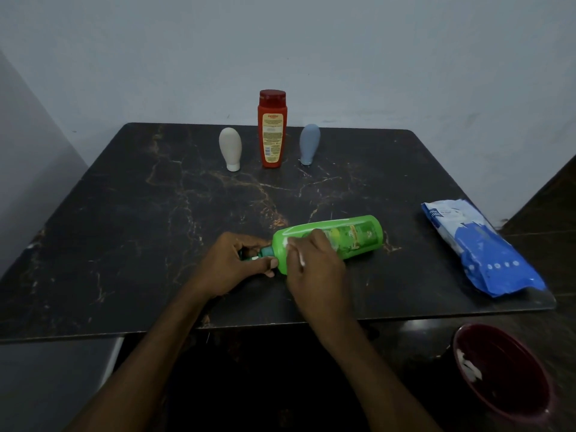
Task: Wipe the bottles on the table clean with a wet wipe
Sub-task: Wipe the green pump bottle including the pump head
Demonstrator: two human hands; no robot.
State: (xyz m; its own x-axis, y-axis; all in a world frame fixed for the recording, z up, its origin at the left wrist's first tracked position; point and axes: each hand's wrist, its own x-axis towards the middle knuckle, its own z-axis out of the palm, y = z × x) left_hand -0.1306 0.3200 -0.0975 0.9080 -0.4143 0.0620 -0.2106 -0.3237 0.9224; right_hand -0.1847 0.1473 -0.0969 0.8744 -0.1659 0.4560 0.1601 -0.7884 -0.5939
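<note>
Bin (514, 388): sitting nearest, holding white scraps too dim for naming.
Left grip (232, 263): curling round the green bottle (352, 235) at its cap end, steadying it lying on the worktop (124, 213).
Right grip (314, 266): bunching round the wet wipe (290, 243), pressing it on the bottle's shoulder.
Risk: bottle probably rolling, or cap popping under squeezing; wipe possibly slipping free.
Hidden: fingers covering the cap and most of the wipe.
Far row: beige bottle (230, 148), red bottle (271, 129), grey bottle (309, 145) standing upright; any dirt not showing.
</note>
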